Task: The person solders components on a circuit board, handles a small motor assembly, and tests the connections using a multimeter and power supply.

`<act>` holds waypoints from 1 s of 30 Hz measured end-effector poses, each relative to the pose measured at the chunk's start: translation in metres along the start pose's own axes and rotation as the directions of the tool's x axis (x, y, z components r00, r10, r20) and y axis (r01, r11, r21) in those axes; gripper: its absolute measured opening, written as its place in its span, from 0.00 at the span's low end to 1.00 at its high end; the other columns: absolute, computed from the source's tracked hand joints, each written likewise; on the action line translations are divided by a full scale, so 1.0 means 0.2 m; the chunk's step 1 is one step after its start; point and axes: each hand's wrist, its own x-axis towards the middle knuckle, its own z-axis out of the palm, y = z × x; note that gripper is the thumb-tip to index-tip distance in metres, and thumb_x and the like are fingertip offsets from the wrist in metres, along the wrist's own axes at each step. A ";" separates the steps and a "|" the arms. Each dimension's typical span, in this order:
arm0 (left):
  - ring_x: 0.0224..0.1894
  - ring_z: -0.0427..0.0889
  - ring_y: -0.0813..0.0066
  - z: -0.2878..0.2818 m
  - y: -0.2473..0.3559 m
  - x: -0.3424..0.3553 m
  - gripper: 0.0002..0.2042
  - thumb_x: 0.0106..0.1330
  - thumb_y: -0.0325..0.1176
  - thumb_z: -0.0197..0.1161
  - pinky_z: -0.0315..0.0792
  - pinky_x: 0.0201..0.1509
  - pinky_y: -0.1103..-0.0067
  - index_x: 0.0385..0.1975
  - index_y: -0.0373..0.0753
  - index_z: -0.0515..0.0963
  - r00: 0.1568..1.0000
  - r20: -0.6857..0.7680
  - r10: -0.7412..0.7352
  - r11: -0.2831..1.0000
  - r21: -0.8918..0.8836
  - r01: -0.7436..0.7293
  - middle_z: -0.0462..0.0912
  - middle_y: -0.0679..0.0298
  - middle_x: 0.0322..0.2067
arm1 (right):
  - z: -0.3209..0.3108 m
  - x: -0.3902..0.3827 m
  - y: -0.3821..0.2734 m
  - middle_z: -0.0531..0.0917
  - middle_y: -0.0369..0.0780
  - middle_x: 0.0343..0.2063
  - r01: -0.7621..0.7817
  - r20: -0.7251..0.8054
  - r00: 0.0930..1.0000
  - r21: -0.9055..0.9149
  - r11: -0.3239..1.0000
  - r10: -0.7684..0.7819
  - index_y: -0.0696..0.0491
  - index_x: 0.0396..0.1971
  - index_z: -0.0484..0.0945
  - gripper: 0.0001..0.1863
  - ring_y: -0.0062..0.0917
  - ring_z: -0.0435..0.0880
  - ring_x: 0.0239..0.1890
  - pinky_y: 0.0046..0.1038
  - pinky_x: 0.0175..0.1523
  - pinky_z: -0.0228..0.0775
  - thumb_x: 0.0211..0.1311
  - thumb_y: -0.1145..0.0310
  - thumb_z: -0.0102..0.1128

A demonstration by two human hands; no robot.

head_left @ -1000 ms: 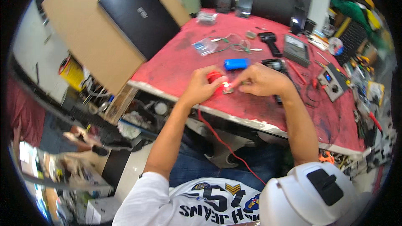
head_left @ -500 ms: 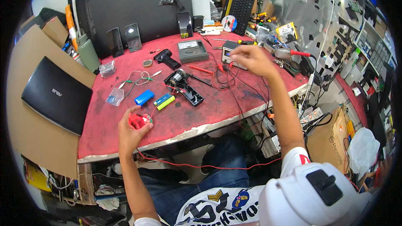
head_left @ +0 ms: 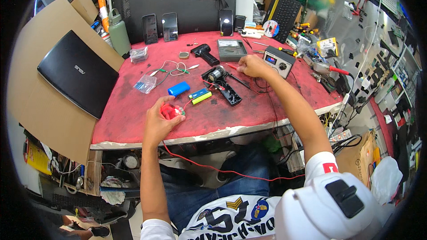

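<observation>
My left hand grips a red object with a small green board, a red cord trailing from it over the front edge. My right hand has its fingers pinched on a red test probe, left of a small meter box with knob and display. Between my hands lie a blue battery pack, a yellow cell beside a blue part, and an opened black handheld tool with a metal motor.
The red-covered bench carries alligator leads, bags and upright phones. A black laptop rests on cardboard at left; a green bottle stands behind. Tools and clutter crowd the right side. Someone's leg and shoe show at lower left.
My right hand left the red object, rose to the right, then came down onto the probe. My left hand still holds the red object. The view has swung around.
</observation>
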 end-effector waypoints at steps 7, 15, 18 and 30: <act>0.35 0.82 0.72 0.01 -0.04 -0.01 0.28 0.42 0.30 0.78 0.75 0.43 0.76 0.48 0.37 0.77 0.999 0.011 -0.034 0.994 -0.106 0.035 0.84 0.59 0.33 | -0.02 0.00 -0.12 0.82 0.57 0.34 -0.109 0.016 0.994 0.024 0.994 0.109 0.61 0.27 0.83 0.16 0.50 0.82 0.42 0.45 0.48 0.73 0.56 0.60 0.60; 0.40 0.83 0.69 0.00 0.00 0.00 0.29 0.41 0.31 0.78 0.75 0.47 0.74 0.48 0.37 0.77 1.000 0.011 0.005 1.000 -0.027 -0.005 0.85 0.59 0.37 | 0.09 -0.15 -0.19 0.82 0.56 0.33 -0.171 -0.033 0.985 -0.256 0.951 0.168 0.59 0.30 0.82 0.15 0.45 0.83 0.40 0.44 0.47 0.73 0.57 0.60 0.62; 0.42 0.84 0.62 -0.02 0.01 0.00 0.28 0.42 0.33 0.77 0.74 0.49 0.71 0.47 0.37 0.77 1.000 0.022 -0.008 1.000 -0.006 0.008 0.85 0.56 0.40 | -0.06 -0.18 -0.22 0.83 0.53 0.31 -0.142 -0.200 0.976 -0.312 0.939 0.081 0.57 0.31 0.83 0.15 0.44 0.84 0.39 0.43 0.46 0.75 0.59 0.59 0.61; 0.37 0.84 0.75 0.00 -0.04 -0.01 0.30 0.44 0.27 0.76 0.76 0.45 0.77 0.52 0.39 0.73 0.998 0.015 0.062 0.993 -0.102 -0.060 0.85 0.62 0.35 | -0.20 -0.86 -0.53 0.83 0.51 0.40 0.098 -0.123 0.974 0.986 0.136 0.192 0.57 0.46 0.74 0.18 0.35 0.86 0.40 0.32 0.40 0.81 0.71 0.57 0.47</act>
